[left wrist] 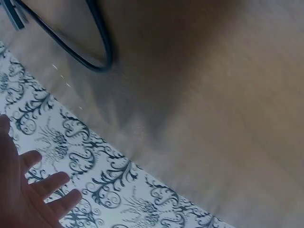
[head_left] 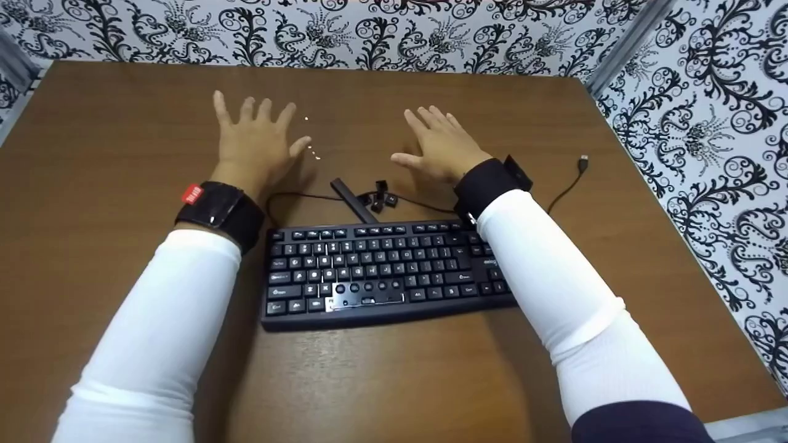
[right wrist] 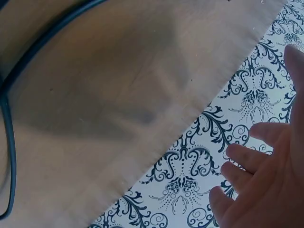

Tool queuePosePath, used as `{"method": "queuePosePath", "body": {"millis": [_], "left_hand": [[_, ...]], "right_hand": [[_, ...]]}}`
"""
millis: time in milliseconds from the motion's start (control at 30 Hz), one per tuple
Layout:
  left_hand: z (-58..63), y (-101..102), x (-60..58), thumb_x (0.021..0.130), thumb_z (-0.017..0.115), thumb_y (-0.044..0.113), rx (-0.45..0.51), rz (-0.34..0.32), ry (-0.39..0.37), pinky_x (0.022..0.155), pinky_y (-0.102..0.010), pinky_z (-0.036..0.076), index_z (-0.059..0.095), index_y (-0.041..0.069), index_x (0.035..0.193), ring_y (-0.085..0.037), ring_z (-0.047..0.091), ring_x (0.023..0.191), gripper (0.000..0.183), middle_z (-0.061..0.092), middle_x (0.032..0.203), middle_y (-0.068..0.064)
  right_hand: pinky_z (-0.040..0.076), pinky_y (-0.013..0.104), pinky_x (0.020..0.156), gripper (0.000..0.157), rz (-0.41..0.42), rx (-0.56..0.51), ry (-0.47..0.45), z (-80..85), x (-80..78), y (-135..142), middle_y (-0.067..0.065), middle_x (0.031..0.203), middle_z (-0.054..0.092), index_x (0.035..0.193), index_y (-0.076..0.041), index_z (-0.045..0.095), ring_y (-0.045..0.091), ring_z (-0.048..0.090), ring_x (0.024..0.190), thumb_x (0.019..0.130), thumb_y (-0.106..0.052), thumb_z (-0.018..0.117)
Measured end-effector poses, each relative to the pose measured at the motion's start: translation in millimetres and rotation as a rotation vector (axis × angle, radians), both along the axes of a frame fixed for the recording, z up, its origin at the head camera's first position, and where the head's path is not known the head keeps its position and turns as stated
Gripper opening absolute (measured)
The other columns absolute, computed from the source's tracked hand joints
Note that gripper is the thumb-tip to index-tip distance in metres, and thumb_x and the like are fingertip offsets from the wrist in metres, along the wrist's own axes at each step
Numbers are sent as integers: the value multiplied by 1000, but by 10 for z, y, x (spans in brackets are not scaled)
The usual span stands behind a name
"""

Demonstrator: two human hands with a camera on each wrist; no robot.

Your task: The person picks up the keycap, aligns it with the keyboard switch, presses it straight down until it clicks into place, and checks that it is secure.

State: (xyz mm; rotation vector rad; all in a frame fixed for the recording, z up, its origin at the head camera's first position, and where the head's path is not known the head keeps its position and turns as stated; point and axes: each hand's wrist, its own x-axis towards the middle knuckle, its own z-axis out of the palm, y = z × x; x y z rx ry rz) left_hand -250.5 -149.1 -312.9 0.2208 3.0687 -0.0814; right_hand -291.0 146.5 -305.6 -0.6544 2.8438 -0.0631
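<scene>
A black keyboard (head_left: 440, 261) lies on the table below both hands in the head view. Near its front edge, several keys and the space bar are off, baring a shiny strip (head_left: 369, 297). Behind it lie the loose space bar (head_left: 353, 200) and several small keycaps (head_left: 391, 200). My left hand (head_left: 252, 144) is held over the table beyond the keyboard's left end, fingers spread and holding nothing. Across from it, my right hand (head_left: 443, 144) stretches out with straight fingers, also without anything in it. Both wrist views show the bare fingers too.
The keyboard's cable (head_left: 301, 194) loops behind it and runs right to a USB plug (head_left: 583, 163). Tiny white bits (head_left: 314, 152) lie by the left thumb. Patterned wallpaper (head_left: 443, 37) borders the wooden table (head_left: 123, 184) at the back and right.
</scene>
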Motion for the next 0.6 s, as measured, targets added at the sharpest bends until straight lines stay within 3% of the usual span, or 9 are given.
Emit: {"method": "queuePosePath", "body": {"millis": [133, 300, 433, 600], "left_hand": [[-24, 45, 61, 104, 20, 61, 54, -57, 6, 120, -71, 5, 19, 16, 160, -49, 25, 147, 72, 27, 159, -27], [-40, 100, 189, 106, 20, 56, 96, -134, -16, 114, -69, 28, 26, 11, 157, -50, 36, 141, 69, 36, 154, -28], [-76, 140, 317, 107, 23, 52, 131, -163, -13, 111, -69, 34, 36, 9, 153, -48, 41, 138, 65, 42, 152, -25], [-133, 231, 448, 106, 31, 50, 166, -196, 0, 111, -68, 35, 45, 9, 147, -45, 46, 136, 60, 48, 149, -21]], "right_hand": [[1, 49, 128, 93, 37, -2, -1, -28, 31, -17, 14, 168, 7, 161, -13, 9, 33, 3, 157, 96, -69, 42], [3, 48, 128, 85, 96, 0, -24, -57, 106, -47, 16, 166, 18, 160, -10, 18, 32, 10, 156, 98, -61, 47], [9, 50, 128, 77, 147, -1, -29, -76, 185, -69, 17, 162, 30, 155, -8, 32, 34, 22, 153, 99, -57, 51], [31, 49, 121, 64, 196, -20, 6, -90, 281, -71, 17, 147, 50, 143, -9, 54, 34, 44, 138, 96, -53, 58]]}}
